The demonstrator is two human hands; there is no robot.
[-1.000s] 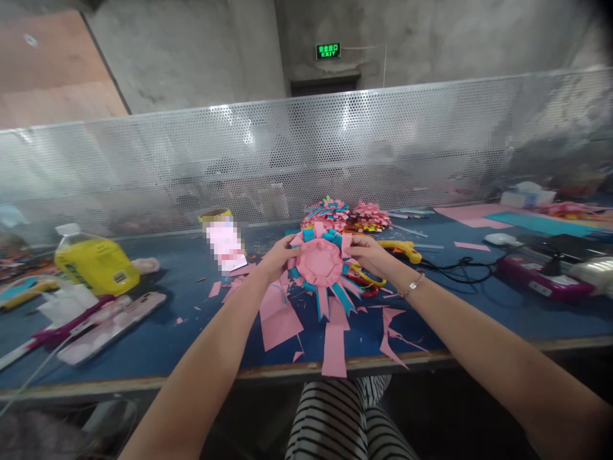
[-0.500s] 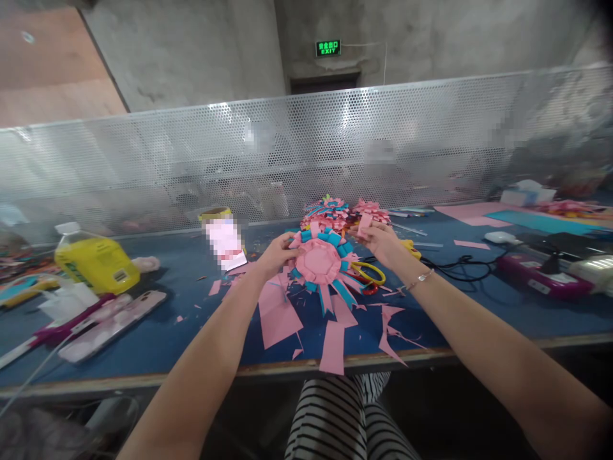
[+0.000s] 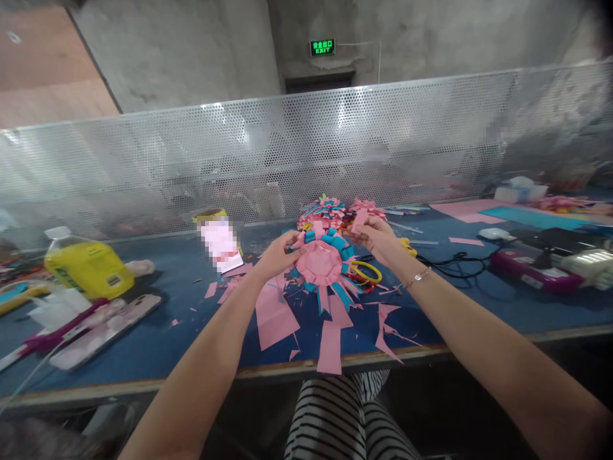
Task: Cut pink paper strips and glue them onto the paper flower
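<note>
A pink and blue paper rosette (image 3: 320, 260) with a round pink centre and hanging tails is in my left hand (image 3: 281, 254), whose fingers are closed on its left edge. My right hand (image 3: 379, 239), up and to the right of the rosette, pinches a small pink paper strip (image 3: 360, 220). Behind the rosette lies a heap of pink and blue paper flowers (image 3: 325, 212). Scissors with yellow handles (image 3: 366, 273) are partly hidden by the rosette's right side. Cut pink paper pieces (image 3: 275, 316) lie below and around it on the blue table.
To the left stand a bottle of yellow liquid (image 3: 90, 265), a phone (image 3: 105, 332) and a purple glue gun (image 3: 64, 332). A lit phone screen (image 3: 221, 246) leans farther back. On the right are black cables (image 3: 454, 268), a purple power strip (image 3: 534, 271) and paper sheets (image 3: 531, 218). A perforated metal screen (image 3: 191, 166) borders the back.
The view has shifted slightly. My right hand, with the pink strip, has come a little closer to the rosette's upper right edge. My left hand keeps its hold.
</note>
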